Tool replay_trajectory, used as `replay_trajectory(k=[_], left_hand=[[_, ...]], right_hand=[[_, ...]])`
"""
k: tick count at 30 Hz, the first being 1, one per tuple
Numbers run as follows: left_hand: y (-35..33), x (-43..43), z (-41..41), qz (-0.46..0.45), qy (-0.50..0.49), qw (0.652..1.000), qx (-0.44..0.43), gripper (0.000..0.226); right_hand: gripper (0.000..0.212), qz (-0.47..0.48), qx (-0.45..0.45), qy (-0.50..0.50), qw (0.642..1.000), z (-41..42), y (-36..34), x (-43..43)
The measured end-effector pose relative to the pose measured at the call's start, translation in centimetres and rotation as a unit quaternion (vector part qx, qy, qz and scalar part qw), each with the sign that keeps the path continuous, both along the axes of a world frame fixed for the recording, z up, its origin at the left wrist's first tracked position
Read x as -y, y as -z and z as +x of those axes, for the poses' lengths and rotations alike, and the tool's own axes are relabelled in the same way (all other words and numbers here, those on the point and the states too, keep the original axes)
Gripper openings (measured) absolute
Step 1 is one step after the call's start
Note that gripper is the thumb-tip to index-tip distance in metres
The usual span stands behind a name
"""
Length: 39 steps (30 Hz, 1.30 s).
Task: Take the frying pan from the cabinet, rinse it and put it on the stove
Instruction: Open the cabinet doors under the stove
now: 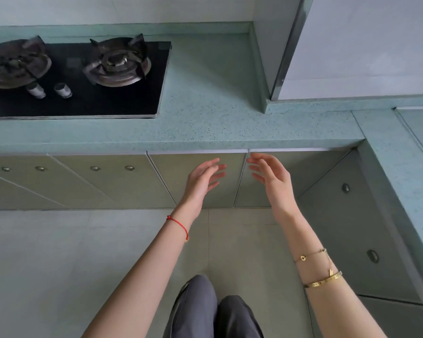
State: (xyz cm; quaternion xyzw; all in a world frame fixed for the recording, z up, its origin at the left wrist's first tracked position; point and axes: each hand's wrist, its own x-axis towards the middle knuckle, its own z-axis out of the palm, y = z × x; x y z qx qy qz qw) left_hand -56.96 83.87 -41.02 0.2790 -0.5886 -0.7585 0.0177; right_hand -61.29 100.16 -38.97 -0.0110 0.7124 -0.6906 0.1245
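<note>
A black glass stove with two gas burners lies set into the speckled green countertop at the upper left. Below the counter run shut grey-green cabinet doors. My left hand and my right hand are both held out in front of these doors, just under the counter edge, fingers spread, holding nothing. The gap between two doors lies between my hands. No frying pan is in view.
Two metal knobs stand at the stove's front. The counter turns a corner on the right, with more cabinet doors and dark handles below it. A tall pale wall unit rises at the upper right. Grey tiled floor lies underfoot.
</note>
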Motion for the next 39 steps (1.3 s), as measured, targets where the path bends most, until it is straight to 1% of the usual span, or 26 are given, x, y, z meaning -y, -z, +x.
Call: replay_trajectory(k=[3,7,10,13,15,17,21,28,31,35,37,39], left_hand=[[4.9,0.6,-3.7,0.019,-0.009,1.0,-0.019,0.032],[11.1,1.3,-8.2,0.038,-0.003,0.998,-0.05,0.037],[14.9,1.6,-10.6,0.022,0.008,0.997,-0.075,0.034],[19.5,1.5,-12.1,-0.005,0.008,0.993,-0.118,0.029],[19.4,1.3,-12.0,0.002,0.005,0.992,-0.128,0.029],[20.5,1.0,-12.1,0.002,0.013,0.987,-0.16,0.029],[21.7,1.3,-13.0,-0.038,0.01,0.973,-0.228,0.026],[20.9,1.3,-13.1,0.0,0.023,0.952,-0.304,0.033],[20.2,1.0,-13.2,0.011,0.021,0.948,-0.317,0.029],[19.7,0.3,-13.0,0.033,0.021,0.952,-0.305,0.02],[19.6,0.2,-12.8,0.032,0.02,0.954,-0.299,0.025],[19.5,0.1,-12.4,0.025,0.013,0.956,-0.292,0.036]], right_hand=[[0.022,0.003,-0.011,0.007,1.0,-3.0,5.6,1.3],[0.023,0.019,-0.054,0.021,0.998,-6.8,12.4,2.7],[0.024,0.03,-0.091,0.043,0.995,-8.9,16.7,3.3],[0.024,0.022,-0.146,0.039,0.988,-10.3,21.1,3.8],[0.024,0.011,-0.165,0.039,0.986,-10.5,20.9,3.5],[0.025,-0.008,-0.201,0.041,0.979,-10.5,22.1,3.4],[0.03,-0.003,-0.257,0.043,0.965,-11.5,23.4,3.8],[0.031,-0.004,-0.31,0.065,0.949,-13.0,23.8,3.7],[0.03,-0.02,-0.313,0.059,0.948,-13.2,24.1,3.8],[0.026,-0.031,-0.311,0.053,0.949,-13.5,24.2,3.7],[0.025,-0.037,-0.304,0.054,0.951,-13.5,24.3,3.5],[0.021,-0.048,-0.298,0.06,0.952,-13.3,24.5,3.4]])
